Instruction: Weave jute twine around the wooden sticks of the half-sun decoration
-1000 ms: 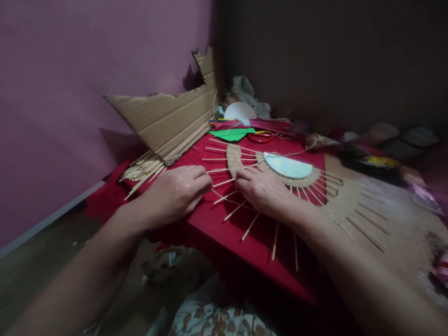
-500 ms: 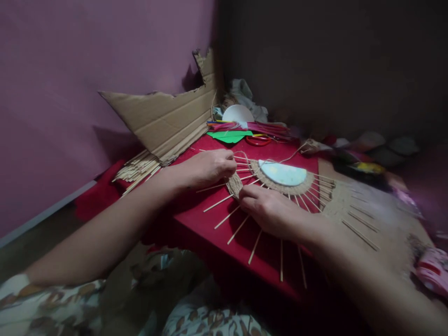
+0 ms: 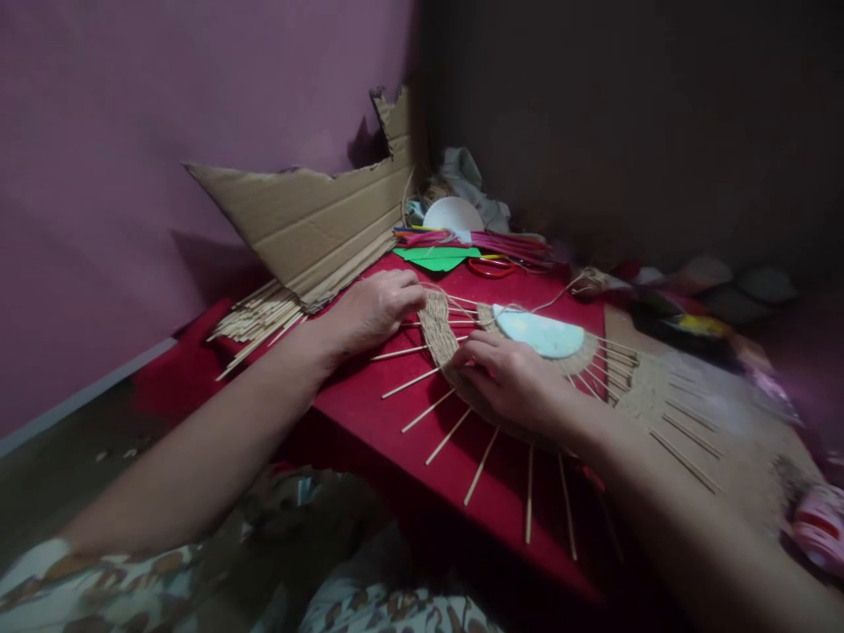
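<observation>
A fan-shaped piece of thin wooden sticks [image 3: 529,501] woven with brown twine lies on the red cloth. A pale blue half-disc [image 3: 544,332] sits at its centre. My left hand [image 3: 386,303] has its fingers pinched at the upper left end of the outer woven twine band [image 3: 436,327], where a loose strand of twine [image 3: 454,297] loops away. My right hand [image 3: 505,374] is bent over the same band farther along, its fingertips closed at the band's inner edge. The right hand and forearm hide part of the weave and several sticks.
A torn cardboard sheet [image 3: 316,211] leans by the purple wall, with a bundle of sticks [image 3: 257,316] beneath it. Behind the fan lie green paper [image 3: 439,258], red-handled scissors [image 3: 492,267] and pink pipe cleaners [image 3: 507,244]. A pink bottle [image 3: 819,527] is at right.
My left hand has shifted left and slightly up, uncovering more of the outer woven band. The right hand has moved slightly right and up along it. The view has shifted a little.
</observation>
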`<state>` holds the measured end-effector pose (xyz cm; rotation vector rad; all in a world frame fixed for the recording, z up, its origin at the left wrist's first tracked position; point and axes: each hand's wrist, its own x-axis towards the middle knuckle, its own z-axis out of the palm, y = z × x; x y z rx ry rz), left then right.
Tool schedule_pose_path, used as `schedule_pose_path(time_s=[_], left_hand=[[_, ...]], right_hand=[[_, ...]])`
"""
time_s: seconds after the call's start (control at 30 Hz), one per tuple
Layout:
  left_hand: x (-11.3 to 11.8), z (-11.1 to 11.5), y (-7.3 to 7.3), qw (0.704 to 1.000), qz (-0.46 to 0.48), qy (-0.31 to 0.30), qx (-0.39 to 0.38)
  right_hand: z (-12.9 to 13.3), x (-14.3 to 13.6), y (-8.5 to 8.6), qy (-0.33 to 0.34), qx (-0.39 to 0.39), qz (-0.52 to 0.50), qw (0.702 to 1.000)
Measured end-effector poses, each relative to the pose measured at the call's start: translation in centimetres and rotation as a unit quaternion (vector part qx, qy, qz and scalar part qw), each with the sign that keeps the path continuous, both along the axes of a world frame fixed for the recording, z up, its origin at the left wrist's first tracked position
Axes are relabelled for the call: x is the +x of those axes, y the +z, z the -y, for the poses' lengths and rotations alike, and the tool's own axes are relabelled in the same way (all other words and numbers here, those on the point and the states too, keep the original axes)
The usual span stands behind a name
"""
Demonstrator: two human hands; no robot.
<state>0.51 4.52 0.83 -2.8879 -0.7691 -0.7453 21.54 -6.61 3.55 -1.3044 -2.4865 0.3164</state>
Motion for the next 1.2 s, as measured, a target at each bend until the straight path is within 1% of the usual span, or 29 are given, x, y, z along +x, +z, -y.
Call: schedule_pose_path(time_s=[0.1,0.23,0.3,0.47,0.57,0.7,0.77,0.87,1.0,1.2], left_hand=[[-1.1,-0.3,0.0,0.998,0.038,-0.001,-0.045],[-2.7,-0.1,-0.3,0.993,0.045,-0.01,-0.109],[-3.3,0.2,-0.4,0.991,0.048,-0.014,-0.128],[-3.8,1.1,-0.8,0.99,0.052,-0.007,-0.127],[-3.9,1.3,-1.1,0.991,0.059,0.001,-0.12],[-4.3,1.4,-1.4,0.988,0.079,0.015,-0.135],[-4.6,1.4,-1.5,0.985,0.087,0.022,-0.146],[-4.8,1.5,-1.4,0.984,0.103,0.018,-0.142],[-4.5,1.9,-0.9,0.984,0.126,0.003,-0.127],[-4.7,2.8,-0.5,0.976,0.173,0.008,-0.13]], right_hand=[[-0.5,-0.6,0.2,-0.026,-0.008,0.042,0.999],[-1.5,-1.6,0.4,-0.043,-0.006,0.091,0.995],[-2.1,-2.2,0.5,-0.044,0.002,0.124,0.991],[-3.3,-4.0,0.7,-0.04,0.007,0.217,0.975],[-3.4,-4.9,0.9,-0.045,0.005,0.244,0.969],[-3.3,-4.9,0.5,-0.02,0.026,0.251,0.968],[-3.3,-4.5,0.1,-0.013,0.043,0.236,0.971],[-3.4,-3.9,-0.3,-0.011,0.063,0.21,0.976],[-3.4,-3.7,-0.1,-0.018,0.045,0.209,0.977],[-3.7,-3.6,0.1,-0.014,0.032,0.198,0.979]])
